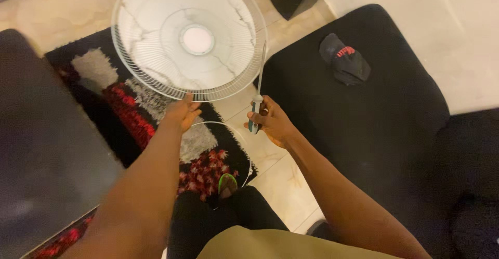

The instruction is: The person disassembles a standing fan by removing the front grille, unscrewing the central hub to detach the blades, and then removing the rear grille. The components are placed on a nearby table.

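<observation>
The white wire fan guard sits in the far middle of the view, tilted up on edge over the pale tiled floor and the far end of the shaggy rug. Its round hub faces the camera and its near rim comes down to the left hand. That hand's grip is on the lower rim, fingers curled under the wire and thumb on top, holding the guard steady.

Just to the right, the right hand is clenched around the handle of a screwdriver. The long shaft points up and away, and the tip lies against the guard's right edge. Whether the tip is seated in a fastener or only resting on the wire cannot be told from here.

To work well at this point, the left hand should keep the rim from rotating or flexing. The right hand should line the shaft squarely with whatever it engages, so the tip does not slip off the thin wires.

A thin white ring lies on the rug and floor beneath the forearms. A black cushioned seat fills the right side, with a small dark folded cloth on it. A dark flat surface takes up the left. The person's dark-clad knee shows at the near edge.
</observation>
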